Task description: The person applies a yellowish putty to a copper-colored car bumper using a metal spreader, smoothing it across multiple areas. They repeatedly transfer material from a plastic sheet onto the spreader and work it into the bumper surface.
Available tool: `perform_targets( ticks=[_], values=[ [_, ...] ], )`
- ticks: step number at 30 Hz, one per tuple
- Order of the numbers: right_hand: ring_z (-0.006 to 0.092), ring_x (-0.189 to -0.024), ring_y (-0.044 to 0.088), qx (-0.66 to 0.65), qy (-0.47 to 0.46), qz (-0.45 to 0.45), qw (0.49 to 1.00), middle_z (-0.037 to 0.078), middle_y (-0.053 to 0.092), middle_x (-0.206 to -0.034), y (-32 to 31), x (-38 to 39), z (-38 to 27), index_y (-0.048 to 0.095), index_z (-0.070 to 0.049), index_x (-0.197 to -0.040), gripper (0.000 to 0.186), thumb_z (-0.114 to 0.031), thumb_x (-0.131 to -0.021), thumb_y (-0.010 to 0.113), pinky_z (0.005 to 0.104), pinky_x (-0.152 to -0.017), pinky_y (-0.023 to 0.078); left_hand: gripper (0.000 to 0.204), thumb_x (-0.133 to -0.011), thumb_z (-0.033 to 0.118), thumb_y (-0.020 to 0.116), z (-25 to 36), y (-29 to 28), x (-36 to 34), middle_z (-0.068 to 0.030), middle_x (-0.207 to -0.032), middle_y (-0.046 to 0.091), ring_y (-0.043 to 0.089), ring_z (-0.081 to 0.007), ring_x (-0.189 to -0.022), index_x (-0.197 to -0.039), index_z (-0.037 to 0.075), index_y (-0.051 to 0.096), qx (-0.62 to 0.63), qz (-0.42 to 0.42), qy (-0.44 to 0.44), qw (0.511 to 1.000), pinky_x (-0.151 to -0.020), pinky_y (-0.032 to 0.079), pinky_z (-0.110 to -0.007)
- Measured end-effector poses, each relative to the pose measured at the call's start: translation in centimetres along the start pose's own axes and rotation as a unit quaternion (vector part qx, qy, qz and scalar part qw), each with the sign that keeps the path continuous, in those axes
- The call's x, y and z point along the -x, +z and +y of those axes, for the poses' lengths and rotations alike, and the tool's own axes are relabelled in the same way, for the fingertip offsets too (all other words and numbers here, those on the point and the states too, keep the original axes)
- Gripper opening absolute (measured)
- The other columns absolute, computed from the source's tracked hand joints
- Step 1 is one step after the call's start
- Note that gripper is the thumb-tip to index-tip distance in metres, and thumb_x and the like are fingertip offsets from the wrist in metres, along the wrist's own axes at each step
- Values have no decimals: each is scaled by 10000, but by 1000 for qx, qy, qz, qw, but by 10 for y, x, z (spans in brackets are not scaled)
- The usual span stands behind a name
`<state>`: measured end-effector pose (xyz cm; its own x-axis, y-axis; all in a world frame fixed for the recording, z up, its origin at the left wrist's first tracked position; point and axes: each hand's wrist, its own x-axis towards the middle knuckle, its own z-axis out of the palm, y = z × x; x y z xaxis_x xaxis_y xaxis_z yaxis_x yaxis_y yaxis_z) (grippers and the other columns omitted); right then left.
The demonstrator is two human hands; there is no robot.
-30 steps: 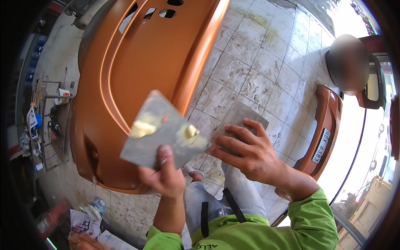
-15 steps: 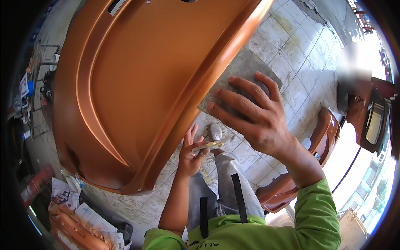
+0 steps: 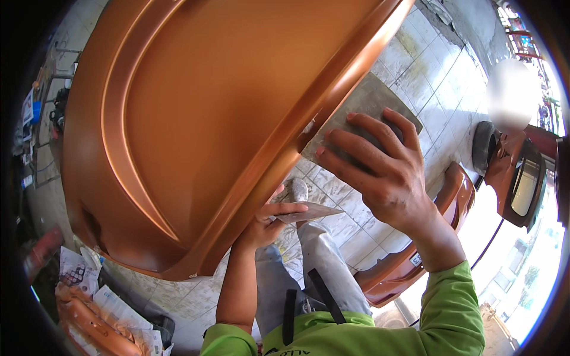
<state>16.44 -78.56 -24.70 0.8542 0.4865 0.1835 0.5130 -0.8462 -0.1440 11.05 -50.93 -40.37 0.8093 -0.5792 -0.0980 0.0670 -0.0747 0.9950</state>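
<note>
A large copper-orange car body panel (image 3: pixel 202 89), apparently a bumper or hatch cover, fills the upper left. My right hand (image 3: pixel 386 169) grips a thin dark grey rectangular sheet (image 3: pixel 380 98), fingers spread over its face and thumb out of sight. One edge of the sheet meets the panel's right rim, where a small pale chipped spot (image 3: pixel 309 126) shows. Below that rim, my left hand (image 3: pixel 261 228) pinches a small flat grey blade (image 3: pixel 314 212) that tapers to a point. Some left fingers are hidden behind the panel.
Stained floor tiles (image 3: pixel 439 65) lie beneath, with my shoe (image 3: pixel 300 190) below the panel. To the right are a reddish-brown bumper (image 3: pixel 392 276), a tailgate with a window (image 3: pixel 516 178) and a black tyre (image 3: pixel 484 145). At lower left, another orange part (image 3: pixel 98 326) rests among papers.
The panel has shifted slightly left in view. My right hand and the sheet sit further right and a little lower, uncovering the chipped spot. My left hand has turned its blade to show more face.
</note>
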Motion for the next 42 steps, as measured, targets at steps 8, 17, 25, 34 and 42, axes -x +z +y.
perform_targets(
  ticks=[8, 17, 25, 34, 42],
  values=[
    [285, -1241, 678, 1, 27, 49, 998, -8, 748, -1283, 1, -16, -14, 822, -243, -1196, 478, -62, -766, 719, 521, -1101, 453, 318, -853, 67, 859, 15, -9, -2, -233, -1697, 423, 515, -424, -1500, -1108, 257, 877, -11, -44, 42, 998, -1177, 461, -535],
    [273, -1320, 615, 10, 31, -47, 998, -13, 684, -1362, 14, 13, -20, 767, -252, -1297, 513, -123, -802, 720, 569, -1102, 428, 413, -783, -31, 814, 3, -12, -3, -214, -1691, 443, 508, -405, -1510, -1115, 207, 875, -46, -83, 70, 993, -1222, 418, -489],
    [252, -1313, 623, -69, 157, -41, 984, -16, 695, -1368, 37, 82, -27, 777, -251, -1282, 609, 57, -762, 702, 560, -1113, 414, 449, -803, -80, 796, 1, -2, 17, -193, -1652, 504, 498, -361, -1523, -1155, 193, 860, 24, -202, -73, 976, -1224, 407, -406],
    [291, -1227, 656, -186, 353, 30, 917, 50, 730, -1291, 71, 176, -41, 773, -150, -1274, 521, 54, -802, 690, 447, -1057, 466, 374, -865, -20, 830, -10, 38, 37, -87, -1676, 506, 567, -271, -1441, -1163, 204, 860, 62, -333, -146, 929, -1179, 415, -374],
    [297, -1266, 645, -233, 447, 46, 862, 51, 717, -1340, 68, 235, -42, 785, -159, -1255, 596, 106, -736, 660, 458, -1086, 448, 399, -856, -19, 835, 5, 70, 19, -46, -1656, 539, 607, -221, -1346, -1164, 232, 865, 54, -366, -200, 907, -1123, 383, -330]
  ],
)
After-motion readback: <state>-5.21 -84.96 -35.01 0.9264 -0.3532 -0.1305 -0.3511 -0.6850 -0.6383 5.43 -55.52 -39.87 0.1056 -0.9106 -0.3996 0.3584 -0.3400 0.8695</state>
